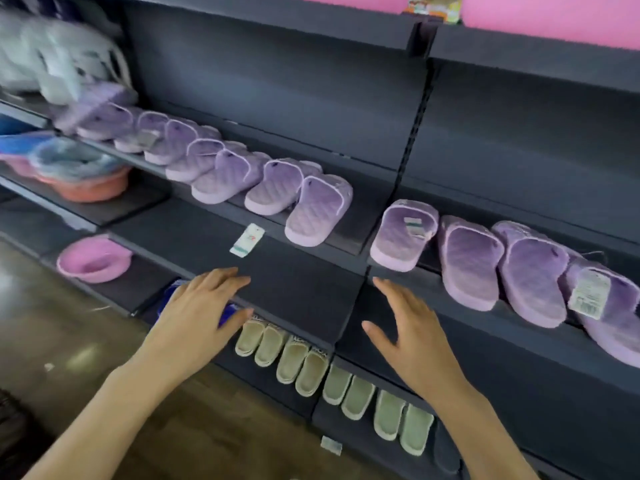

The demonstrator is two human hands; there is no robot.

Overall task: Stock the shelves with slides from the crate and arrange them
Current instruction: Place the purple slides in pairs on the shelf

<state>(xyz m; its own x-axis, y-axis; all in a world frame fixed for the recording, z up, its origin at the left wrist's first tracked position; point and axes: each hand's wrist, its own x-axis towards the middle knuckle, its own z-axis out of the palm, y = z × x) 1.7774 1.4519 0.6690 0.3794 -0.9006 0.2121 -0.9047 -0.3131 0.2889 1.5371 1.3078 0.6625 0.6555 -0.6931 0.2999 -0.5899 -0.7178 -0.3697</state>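
Observation:
Several purple slides (313, 211) stand in a row on a dark shelf (346, 233), from the upper left down to the middle. More purple slides (467, 261) lie on the adjoining shelf section at the right, one with a paper tag. My left hand (199, 317) hovers with straight fingers over the front edge of the bare shelf below. My right hand (408, 327) is held open beside it, fingers spread, holding nothing. No crate is in view.
A loose price tag (247, 240) lies on the bare shelf. Cream slides (301, 370) line the bottom shelf. A pink basin (93, 259) and stacked basins (83, 174) sit on shelves at the left. Wooden floor shows at the lower left.

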